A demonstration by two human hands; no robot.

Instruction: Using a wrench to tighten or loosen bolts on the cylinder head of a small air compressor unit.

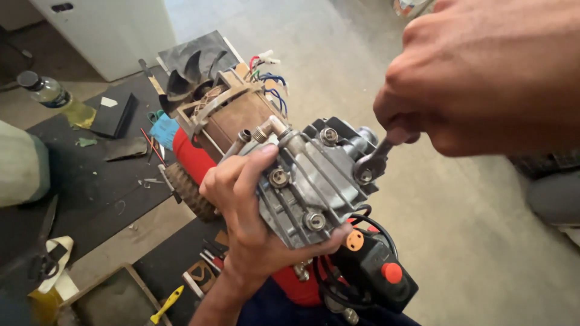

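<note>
Grey cast metal, ribbed and bolted, is what I have in front of me: the cylinder head of a small compressor motor, with round bolts at its corners and a copper-wound motor body behind it ending in a black fan. It is held up off the floor, above a red tank that lies on a dark mat.

My left hand is clamped around the near side of the cylinder head, thumb lying along its top edge and fingers wrapped under its lower end. My right hand is closed tight on the handle of a wrench, whose ring end sits on the bolt at the head's far corner.

Loose coloured wires stick out beyond the motor. Below the head sits a black switch box with orange knobs, cable looped round it. Towards the mat's far edge stand a plastic bottle and a dark flat pad; a yellow-handled tool lies at the near edge, beside other small tools.
</note>
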